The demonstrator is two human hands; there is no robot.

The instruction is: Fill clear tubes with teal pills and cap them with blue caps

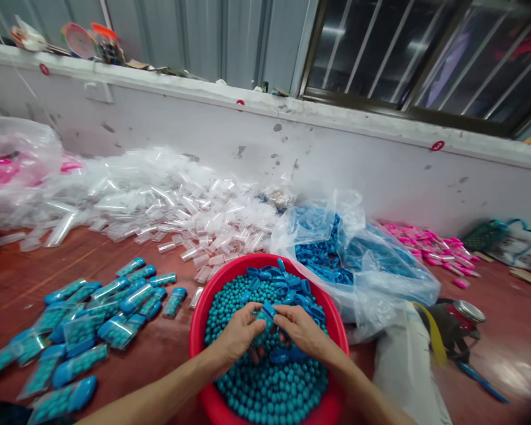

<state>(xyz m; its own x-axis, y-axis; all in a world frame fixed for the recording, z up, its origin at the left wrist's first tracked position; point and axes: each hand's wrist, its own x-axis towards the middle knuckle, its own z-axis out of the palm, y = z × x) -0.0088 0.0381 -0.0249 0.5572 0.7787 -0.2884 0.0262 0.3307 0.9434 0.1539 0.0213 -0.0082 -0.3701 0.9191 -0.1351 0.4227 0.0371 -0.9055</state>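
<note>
Over a red basin [197, 321] full of round teal beads [269, 392], my two hands meet. My left hand [242, 332] is closed around a small clear case, mostly hidden by the fingers, with teal showing through it. At the case's upper end, my right hand [301, 332] pinches a blue cap [269, 309]. Whether the cap is fully seated I cannot tell. Several loose blue caps [287, 284] lie on the beads at the far side of the basin. Another blue cap [283, 356] rests just below my right hand.
Bead-filled cases with blue ends [79, 333] lie on the reddish table at left. Behind them spreads a heap of clear cases [159, 200]. An open plastic bag [358, 260] of blue caps stands right of the basin, with pink pieces [433, 245] beyond. A wall runs along the back.
</note>
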